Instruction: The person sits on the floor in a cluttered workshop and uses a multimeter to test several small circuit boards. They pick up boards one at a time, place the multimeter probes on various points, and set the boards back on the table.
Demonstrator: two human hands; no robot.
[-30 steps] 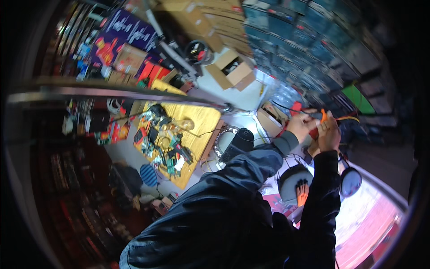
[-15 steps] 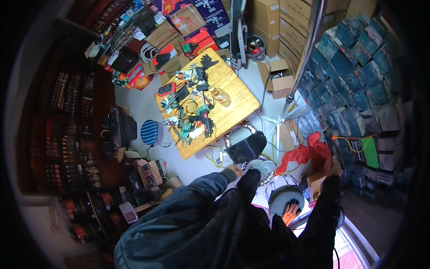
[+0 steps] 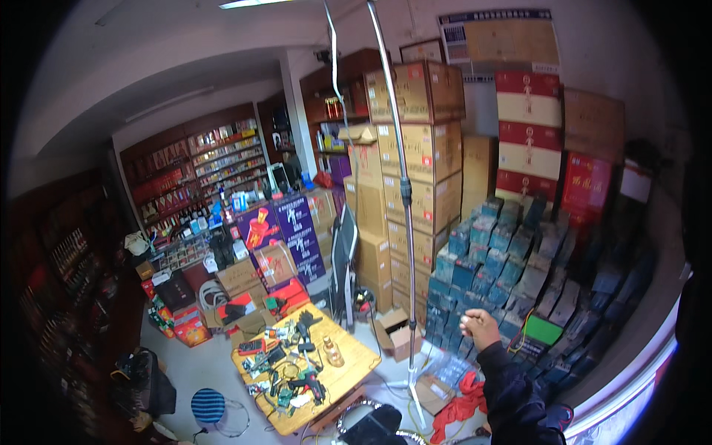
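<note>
The person's right hand point(image 3: 480, 326) is up with its fingers curled in, in front of a big pile of blue-grey blocks point(image 3: 463, 274), and one cannot tell if something small is in it; the left hand is out of view, so one cannot tell how it is. Near the right hand, a green panel point(image 3: 545, 331) and a yellow cord point(image 3: 525, 327) show on the pile, and lower down is a red cloth point(image 3: 473, 387). Farther left, a yellow table point(image 3: 354, 366) holds a bottle point(image 3: 333, 352) and a black glove point(image 3: 306, 320), with brown boxes point(image 3: 429, 152) stacked high behind it.
</note>
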